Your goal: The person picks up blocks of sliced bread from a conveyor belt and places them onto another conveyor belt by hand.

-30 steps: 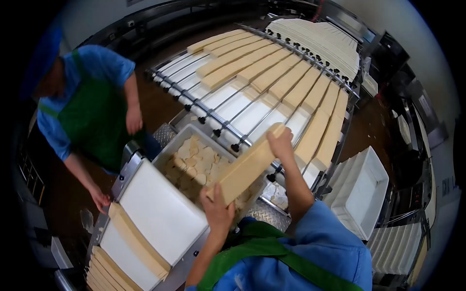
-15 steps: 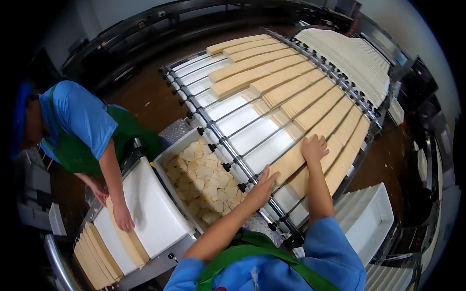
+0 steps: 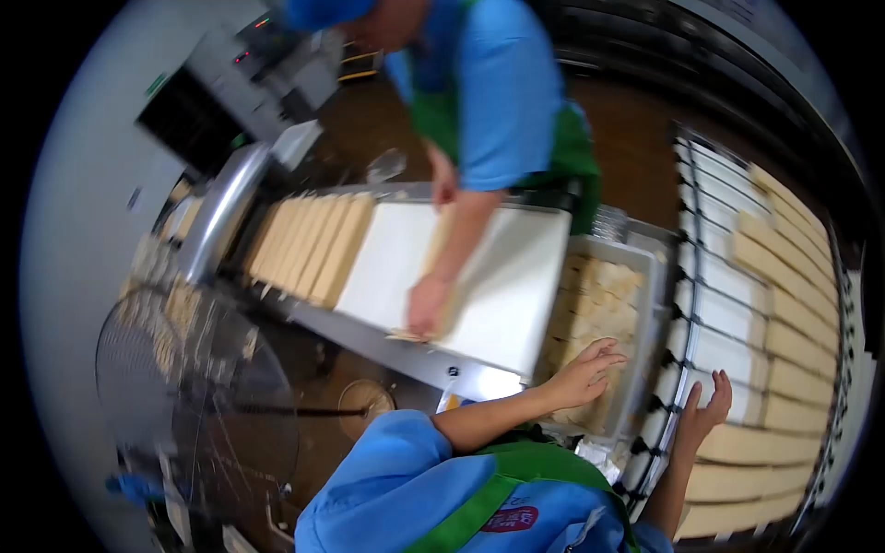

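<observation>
My left hand (image 3: 590, 376) is open, its fingers spread above a grey-white bin (image 3: 658, 295). Flat, pale rounded pieces (image 3: 610, 293) that look like dough lie in this bin. Farther right, my right hand (image 3: 705, 413) is also open, with fingers apart and nothing held. It hovers at the near rail of a slatted white table (image 3: 724, 276), beside long, pale yellow strips that look like dough (image 3: 797, 323). Whether its fingertips touch a strip, I cannot tell.
A co-worker (image 3: 512, 101) leans over a white conveyor (image 3: 507, 276), one hand (image 3: 430, 304) on a pale strip. More strips (image 3: 313, 244) lie side by side at its left end, near a metal roller (image 3: 221, 212). A fan (image 3: 198, 405) stands at lower left.
My view has swung left toward the co-worker's conveyor. Both my hands have come off the strips on the slatted table, and the left one is now over the bin.
</observation>
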`<state>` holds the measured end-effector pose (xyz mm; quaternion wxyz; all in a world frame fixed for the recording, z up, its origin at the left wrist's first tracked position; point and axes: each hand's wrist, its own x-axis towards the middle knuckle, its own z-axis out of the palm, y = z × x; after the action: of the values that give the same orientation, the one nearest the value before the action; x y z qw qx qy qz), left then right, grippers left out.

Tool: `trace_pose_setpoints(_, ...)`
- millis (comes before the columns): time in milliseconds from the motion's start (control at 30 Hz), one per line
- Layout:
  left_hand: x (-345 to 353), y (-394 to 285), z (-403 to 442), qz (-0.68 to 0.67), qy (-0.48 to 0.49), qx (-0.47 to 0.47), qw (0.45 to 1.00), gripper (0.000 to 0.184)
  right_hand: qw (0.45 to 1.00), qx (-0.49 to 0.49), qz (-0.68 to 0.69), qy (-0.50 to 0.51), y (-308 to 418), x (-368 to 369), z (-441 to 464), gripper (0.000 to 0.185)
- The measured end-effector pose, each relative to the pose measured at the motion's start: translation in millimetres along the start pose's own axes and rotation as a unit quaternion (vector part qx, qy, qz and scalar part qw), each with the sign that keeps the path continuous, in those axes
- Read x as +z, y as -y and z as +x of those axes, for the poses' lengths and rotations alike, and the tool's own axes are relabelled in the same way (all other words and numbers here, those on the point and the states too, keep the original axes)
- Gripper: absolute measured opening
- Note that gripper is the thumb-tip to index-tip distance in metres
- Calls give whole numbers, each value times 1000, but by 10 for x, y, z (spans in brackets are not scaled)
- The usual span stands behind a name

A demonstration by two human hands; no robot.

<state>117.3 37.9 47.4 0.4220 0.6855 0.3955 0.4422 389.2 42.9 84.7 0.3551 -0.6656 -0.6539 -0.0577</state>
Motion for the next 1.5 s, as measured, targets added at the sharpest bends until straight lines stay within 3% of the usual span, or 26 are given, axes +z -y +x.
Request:
trace_pose_setpoints(133,-851,22,-455,66,-204,-43,976,28,991,-84,89,60,707,332,66,28)
trace_pose_setpoints(233,-1533,400,-884,164,-396,-22,903,39,974,-150,125,111,1211,577,81,26)
trace_pose_setpoints(300,-2119,534,-1225,278,-475,-115,827,42,965,-174,149,130,1656,726,68,24)
trace_pose_setpoints(400,-2938,970,-1845,390,-540,-237,707,63,930,-232,205,200,2258,1028,35,21)
trace_pose_setpoints(433,-3192,1114,-2045,350,-562,-316,679,74,927,-239,206,204,2475,1139,20,21)
trace_pose_setpoints(467,-3459,1330,-2298,375,-546,-376,648,84,916,-262,216,215,2711,1247,-1,21)
trace_pose_setpoints(600,-4201,1415,-2710,334,-545,-494,590,88,887,-305,237,253,3399,1877,-94,17)
trace_pose_setpoints(667,-4484,1522,-2869,310,-479,-534,624,89,873,-312,249,279,3720,2184,-147,14)
trace_pose_setpoints(767,-4728,1790,-3022,347,-414,-516,665,87,863,-329,232,304,4173,2664,-222,13)
trace_pose_setpoints(833,-4821,1789,-2984,291,-412,-520,689,89,859,-338,224,313,4425,3013,-257,14)
trace_pose_setpoints(933,-4826,1722,-2894,254,-426,-529,689,94,856,-351,195,327,4798,3521,-306,17)
trace_pose_setpoints(1000,-4805,1657,-2782,304,-384,-548,678,99,857,-363,165,326,5020,3914,-352,27)
trace_pose_setpoints(1033,-4814,1633,-2711,298,-374,-548,686,99,859,-354,133,345,5164,4112,-377,37)
trace_pose_setpoints(1133,-4765,1707,-2535,388,-355,-585,617,99,873,-303,35,381,5688,4588,-420,68)
trace_pose_setpoints(1167,-4744,1727,-2509,385,-342,-579,633,99,867,-268,-2,419,5960,4586,-357,74)
trace_pose_setpoints(1233,-4756,1679,-2465,418,-369,-572,601,93,863,-243,-2,443,6328,4812,-296,77)
trace_pose_setpoints(1500,-4755,1635,-2411,460,-374,-549,589,85,844,-138,-24,517,7302,5183,-146,78)
